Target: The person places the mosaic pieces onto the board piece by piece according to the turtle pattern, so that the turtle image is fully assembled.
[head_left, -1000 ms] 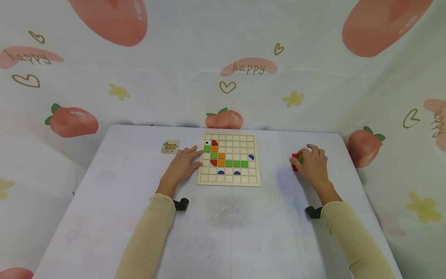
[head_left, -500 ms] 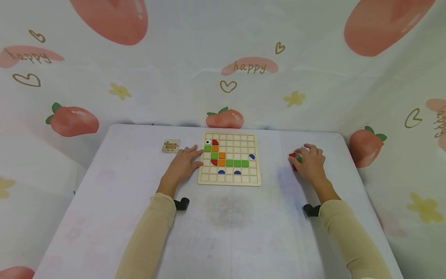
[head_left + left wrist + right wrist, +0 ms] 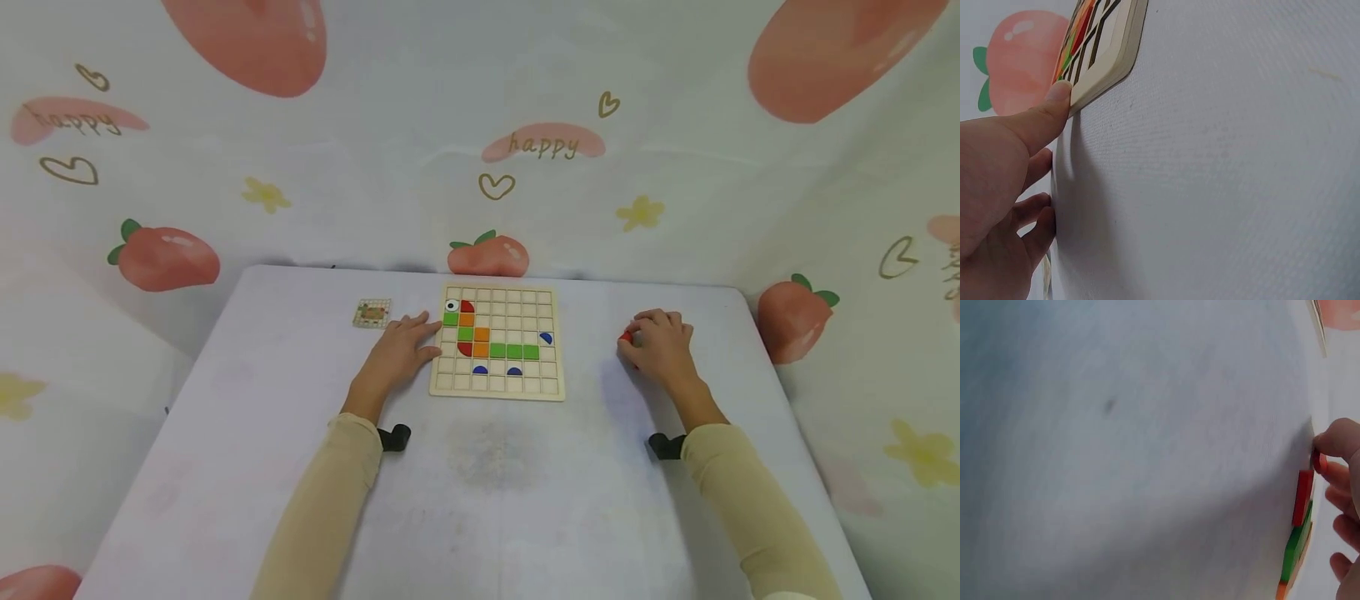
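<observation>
My left hand (image 3: 396,354) is at the left edge of a wooden grid board (image 3: 525,321), fingers spread. In the left wrist view its thumb touches the board's edge (image 3: 1094,89). On the board, a bent line of green, orange and red tiles runs from a white eye tile (image 3: 452,306), with several blue half-round tiles about it. Off to the board's right, my right hand (image 3: 662,348) pinches a small red tile (image 3: 1320,462) between thumb and finger, close over the table. Beside it lie another red tile (image 3: 1303,497), a green tile (image 3: 1296,545) and an orange tile (image 3: 1281,591).
A small pattern card (image 3: 372,313) lies left of the board, beyond my left hand. The white table (image 3: 495,525) reaches back to a printed cloth (image 3: 375,200) with peaches, hearts and flowers. Black wrist mounts (image 3: 395,437) stick out by both sleeves.
My right hand has shifted slightly left and its fingers have drawn together on the red tile, now covering the green one in the head view. My left hand has stayed at the board.
</observation>
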`<act>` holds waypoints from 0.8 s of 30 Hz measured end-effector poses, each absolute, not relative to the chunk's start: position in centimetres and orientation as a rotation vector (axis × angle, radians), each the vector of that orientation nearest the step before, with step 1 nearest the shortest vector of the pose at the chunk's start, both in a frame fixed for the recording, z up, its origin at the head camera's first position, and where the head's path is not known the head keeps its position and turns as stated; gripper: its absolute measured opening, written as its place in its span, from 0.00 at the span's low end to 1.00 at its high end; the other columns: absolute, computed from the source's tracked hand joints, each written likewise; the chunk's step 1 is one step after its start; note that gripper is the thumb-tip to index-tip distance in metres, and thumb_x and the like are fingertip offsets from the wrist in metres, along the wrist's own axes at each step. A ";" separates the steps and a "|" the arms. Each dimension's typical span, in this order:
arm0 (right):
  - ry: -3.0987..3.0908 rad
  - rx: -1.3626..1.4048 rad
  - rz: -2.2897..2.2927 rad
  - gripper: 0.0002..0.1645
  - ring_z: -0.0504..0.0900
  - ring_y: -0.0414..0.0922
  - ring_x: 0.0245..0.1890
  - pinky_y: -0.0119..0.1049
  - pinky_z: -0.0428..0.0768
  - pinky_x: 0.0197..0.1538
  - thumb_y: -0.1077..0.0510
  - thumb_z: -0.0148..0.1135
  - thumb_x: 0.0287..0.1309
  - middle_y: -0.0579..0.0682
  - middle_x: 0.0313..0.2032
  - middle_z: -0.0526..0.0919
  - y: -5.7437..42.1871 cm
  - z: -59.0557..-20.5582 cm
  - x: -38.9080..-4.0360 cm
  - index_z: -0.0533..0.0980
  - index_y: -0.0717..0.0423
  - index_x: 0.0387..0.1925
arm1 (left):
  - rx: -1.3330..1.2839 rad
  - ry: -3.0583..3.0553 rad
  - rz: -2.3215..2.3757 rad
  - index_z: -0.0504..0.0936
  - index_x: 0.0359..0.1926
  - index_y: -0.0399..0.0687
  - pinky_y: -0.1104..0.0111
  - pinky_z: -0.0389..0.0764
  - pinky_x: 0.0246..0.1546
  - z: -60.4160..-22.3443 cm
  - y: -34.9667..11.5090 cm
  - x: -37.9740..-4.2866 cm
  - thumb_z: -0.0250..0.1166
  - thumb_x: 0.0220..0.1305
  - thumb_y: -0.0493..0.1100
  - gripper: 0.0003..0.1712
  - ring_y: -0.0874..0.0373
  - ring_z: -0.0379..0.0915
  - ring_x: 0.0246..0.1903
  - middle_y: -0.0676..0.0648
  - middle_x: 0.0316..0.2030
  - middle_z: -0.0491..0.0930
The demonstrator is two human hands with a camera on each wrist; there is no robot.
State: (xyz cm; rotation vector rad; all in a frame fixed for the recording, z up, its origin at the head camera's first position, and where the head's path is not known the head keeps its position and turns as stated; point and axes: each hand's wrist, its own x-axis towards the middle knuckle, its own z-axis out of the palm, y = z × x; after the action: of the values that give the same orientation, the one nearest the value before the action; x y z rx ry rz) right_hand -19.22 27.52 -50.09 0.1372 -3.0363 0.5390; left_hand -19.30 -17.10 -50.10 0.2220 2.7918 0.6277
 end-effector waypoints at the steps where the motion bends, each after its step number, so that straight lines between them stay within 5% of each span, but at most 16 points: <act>1: -3.038 0.152 0.525 0.15 0.66 0.67 0.60 0.66 0.62 0.58 0.55 0.61 0.62 0.65 0.58 0.79 27.3 -50.1 -19.3 0.84 0.62 0.41 | 0.220 2.792 0.624 0.67 0.76 0.63 0.44 0.56 0.79 -50.1 -17.1 -19.3 0.64 0.71 0.57 0.35 0.41 0.47 0.81 0.50 0.80 0.56; 9: -3.083 0.232 0.621 0.11 0.81 0.60 0.43 0.56 0.76 0.50 0.59 0.66 0.64 0.59 0.40 0.89 25.5 -49.7 -20.3 0.82 0.60 0.46 | 0.219 2.792 0.633 0.66 0.76 0.62 0.44 0.56 0.79 -49.9 -17.3 -19.0 0.63 0.71 0.56 0.35 0.40 0.47 0.80 0.50 0.81 0.56; 19: -3.141 0.052 1.079 0.17 0.80 0.57 0.56 0.54 0.79 0.65 0.60 0.57 0.73 0.60 0.57 0.83 22.7 -48.5 -21.2 0.77 0.58 0.60 | 0.238 2.793 0.634 0.66 0.76 0.61 0.43 0.56 0.78 -50.0 -17.3 -19.1 0.63 0.71 0.56 0.35 0.39 0.47 0.80 0.49 0.81 0.55; 24: -3.068 0.063 1.191 0.18 0.80 0.56 0.54 0.52 0.82 0.62 0.61 0.58 0.72 0.60 0.55 0.84 21.1 -48.4 -21.8 0.77 0.56 0.60 | 0.236 2.787 0.646 0.66 0.76 0.61 0.43 0.56 0.79 -49.9 -17.2 -19.2 0.63 0.72 0.56 0.35 0.39 0.47 0.80 0.49 0.81 0.55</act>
State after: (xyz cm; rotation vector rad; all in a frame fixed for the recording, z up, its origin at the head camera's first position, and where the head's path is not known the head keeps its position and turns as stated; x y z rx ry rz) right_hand -21.79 21.14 -48.36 0.0625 -3.0681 1.1914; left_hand -19.18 -17.19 -49.91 0.2356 2.7868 0.6460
